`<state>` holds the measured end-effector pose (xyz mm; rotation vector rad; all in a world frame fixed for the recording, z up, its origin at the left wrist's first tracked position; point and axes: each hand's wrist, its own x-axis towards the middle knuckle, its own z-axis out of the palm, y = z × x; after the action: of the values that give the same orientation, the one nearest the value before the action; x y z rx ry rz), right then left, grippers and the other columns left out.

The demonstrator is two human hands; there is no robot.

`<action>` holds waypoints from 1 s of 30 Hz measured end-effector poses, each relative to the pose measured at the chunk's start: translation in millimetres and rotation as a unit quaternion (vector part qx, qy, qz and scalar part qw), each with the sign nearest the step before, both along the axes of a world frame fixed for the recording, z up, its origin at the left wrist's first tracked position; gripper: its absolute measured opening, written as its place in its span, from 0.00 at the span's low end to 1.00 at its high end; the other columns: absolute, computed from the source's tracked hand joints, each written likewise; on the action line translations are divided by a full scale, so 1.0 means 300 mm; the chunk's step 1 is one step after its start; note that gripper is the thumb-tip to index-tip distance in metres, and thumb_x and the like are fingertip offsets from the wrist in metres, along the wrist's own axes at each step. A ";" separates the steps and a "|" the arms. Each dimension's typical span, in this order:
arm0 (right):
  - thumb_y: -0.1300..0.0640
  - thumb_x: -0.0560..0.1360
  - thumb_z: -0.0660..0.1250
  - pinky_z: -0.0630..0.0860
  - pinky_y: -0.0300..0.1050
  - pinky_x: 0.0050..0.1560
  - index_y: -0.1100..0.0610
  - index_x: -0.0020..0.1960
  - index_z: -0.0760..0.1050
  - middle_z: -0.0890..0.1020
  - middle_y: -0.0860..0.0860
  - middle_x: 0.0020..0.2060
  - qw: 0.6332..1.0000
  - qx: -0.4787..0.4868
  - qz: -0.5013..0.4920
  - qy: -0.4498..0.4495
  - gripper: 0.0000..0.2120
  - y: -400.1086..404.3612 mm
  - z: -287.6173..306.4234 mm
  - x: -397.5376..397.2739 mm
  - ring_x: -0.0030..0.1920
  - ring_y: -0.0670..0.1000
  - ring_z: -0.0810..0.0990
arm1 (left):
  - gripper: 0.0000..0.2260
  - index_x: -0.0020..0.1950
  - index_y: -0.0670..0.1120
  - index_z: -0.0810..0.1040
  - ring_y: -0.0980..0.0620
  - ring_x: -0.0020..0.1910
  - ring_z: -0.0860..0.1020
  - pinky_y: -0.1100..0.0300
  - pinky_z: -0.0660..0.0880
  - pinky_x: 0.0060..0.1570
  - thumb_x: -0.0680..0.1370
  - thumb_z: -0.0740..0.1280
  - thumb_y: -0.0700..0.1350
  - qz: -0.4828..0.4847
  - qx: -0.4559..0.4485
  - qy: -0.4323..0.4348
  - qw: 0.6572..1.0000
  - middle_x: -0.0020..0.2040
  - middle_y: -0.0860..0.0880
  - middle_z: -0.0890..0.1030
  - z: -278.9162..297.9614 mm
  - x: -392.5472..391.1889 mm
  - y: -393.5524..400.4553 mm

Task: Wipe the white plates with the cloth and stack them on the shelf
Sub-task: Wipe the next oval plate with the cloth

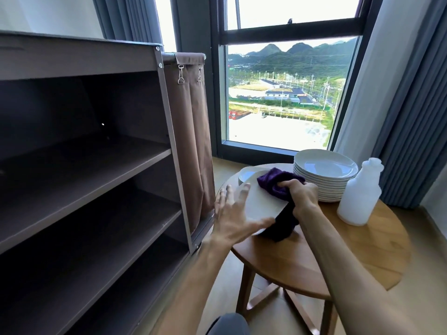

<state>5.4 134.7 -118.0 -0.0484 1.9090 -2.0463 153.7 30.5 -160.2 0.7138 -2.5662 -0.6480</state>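
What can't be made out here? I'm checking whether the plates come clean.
Head view only:
- Held plate: underside faces away; purple cloth and right hand cover part.
- Plate behind it: mostly hidden.
- Stack of plates: only the top face shows.
- Left hand fingers: motion-blurred.

purple cloth [275, 187] on a white plate [261, 206], white plates [325, 175] stacked, brown wooden table [338, 250], dark brown shelf [96, 165].

hands [266, 209] wiping plate [261, 204], purple cloth [275, 182]

White plastic bottle [359, 194] upright on round wooden table [338, 257]; brown fabric bag [191, 131]; window [285, 93]; blue curtains [411, 105]
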 end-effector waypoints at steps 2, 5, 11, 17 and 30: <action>0.63 0.59 0.77 0.81 0.57 0.57 0.59 0.42 0.82 0.86 0.59 0.43 0.999 0.020 0.037 0.020 0.11 0.004 0.018 0.011 0.50 0.61 0.84 | 0.56 0.83 0.62 0.40 0.42 0.83 0.38 0.39 0.41 0.80 0.66 0.69 0.77 -0.042 0.044 -0.069 0.996 0.84 0.40 0.39 0.030 -0.015 0.012; 0.67 0.63 0.76 0.81 0.56 0.55 0.62 0.43 0.82 0.85 0.60 0.42 0.998 0.008 0.065 0.022 0.09 0.017 0.052 0.027 0.48 0.61 0.85 | 0.59 0.82 0.63 0.36 0.41 0.83 0.39 0.38 0.44 0.80 0.65 0.73 0.74 -0.053 0.059 -0.062 0.995 0.83 0.39 0.39 0.073 -0.036 0.042; 0.62 0.65 0.78 0.83 0.59 0.55 0.60 0.46 0.83 0.87 0.59 0.44 0.997 -0.044 0.040 0.039 0.10 0.014 0.063 0.020 0.47 0.59 0.86 | 0.62 0.78 0.66 0.28 0.38 0.82 0.38 0.39 0.41 0.78 0.65 0.75 0.73 -0.033 0.103 -0.052 0.993 0.82 0.39 0.34 0.106 -0.051 0.118; 0.63 0.71 0.75 0.81 0.52 0.48 0.59 0.46 0.81 0.85 0.57 0.41 0.994 -0.047 0.091 0.047 0.05 0.031 0.095 0.027 0.42 0.56 0.83 | 0.60 0.78 0.67 0.31 0.36 0.78 0.57 0.38 0.58 0.75 0.65 0.75 0.68 -0.041 0.106 -0.040 0.993 0.78 0.38 0.57 0.123 -0.072 0.099; 0.43 0.81 0.59 0.76 0.52 0.60 0.56 0.52 0.84 0.84 0.56 0.46 0.956 -0.212 0.201 0.038 0.21 0.062 0.104 0.007 0.49 0.53 0.80 | 0.45 0.75 0.55 0.66 0.52 0.51 0.81 0.56 0.79 0.52 0.60 0.76 0.61 -0.273 0.518 0.209 0.784 0.55 0.50 0.82 0.091 -0.041 0.132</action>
<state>7.6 153.4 -86.7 -0.5751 1.3218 -2.1360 141.5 70.2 -132.9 0.0130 -1.7998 -2.1920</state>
